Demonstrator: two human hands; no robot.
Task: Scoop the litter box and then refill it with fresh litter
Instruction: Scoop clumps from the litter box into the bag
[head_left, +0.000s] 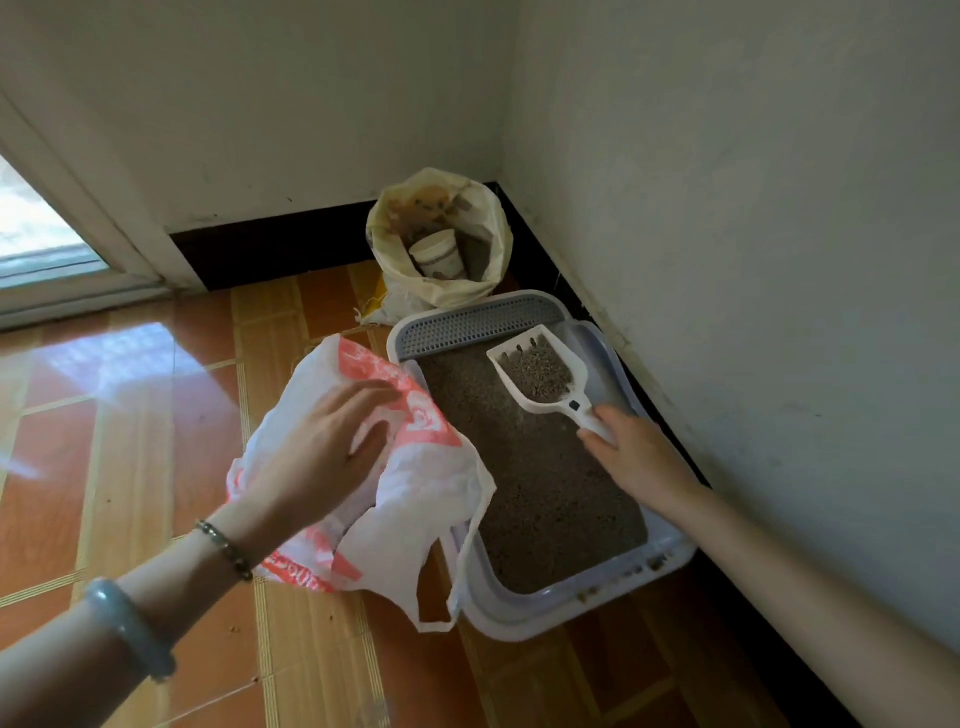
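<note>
A pale lilac litter box (670, 558) full of grey-brown litter (540, 483) sits on the floor along the right wall. My right hand (636, 457) grips the handle of a white slotted scoop (540, 371), which is loaded with litter and held above the far end of the box. My left hand (317, 452) holds a crumpled white and red plastic bag (415, 519) just left of the box, its lower edge draped over the box's rim.
A yellowish woven sack (488, 218) stands open in the corner behind the box, with a white cup (439, 254) inside on its contents. Orange tiled floor (130, 441) spreads to the left. A door sill (57, 291) lies at far left. Crumbs dot the box's near rim.
</note>
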